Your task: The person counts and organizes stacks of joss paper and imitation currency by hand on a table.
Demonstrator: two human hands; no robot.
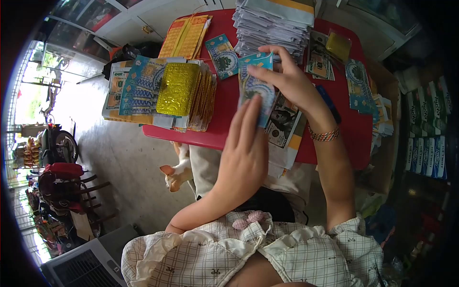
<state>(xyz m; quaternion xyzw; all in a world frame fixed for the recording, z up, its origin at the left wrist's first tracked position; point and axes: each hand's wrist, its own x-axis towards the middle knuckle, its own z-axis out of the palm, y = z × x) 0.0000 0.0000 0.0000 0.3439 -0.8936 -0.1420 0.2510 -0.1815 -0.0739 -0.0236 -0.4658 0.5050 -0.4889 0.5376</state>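
Blue printed notes point(253, 86) hang over the red table, with my right hand point(287, 79) pinching their upper part between thumb and fingers. My left hand point(244, 153) has its fingers stretched out, the tips resting on the lower part of the notes; its thumb is hidden. Below the notes lie a dollar-style note point(280, 125) and white paper with orange edges. To the left is a bundle with more blue notes point(140, 88), a shiny gold packet point(177, 89) and gold-coloured sheets. Another blue note point(222, 56) lies behind my hands.
A tall stack of white papers point(272, 31) stands at the back of the red table point(191, 136). Yellow-orange packets point(184, 38) lie back left. More notes point(358, 86) are at the right edge. A dog point(178, 176) is beside my legs, and boxes point(428, 155) are far right.
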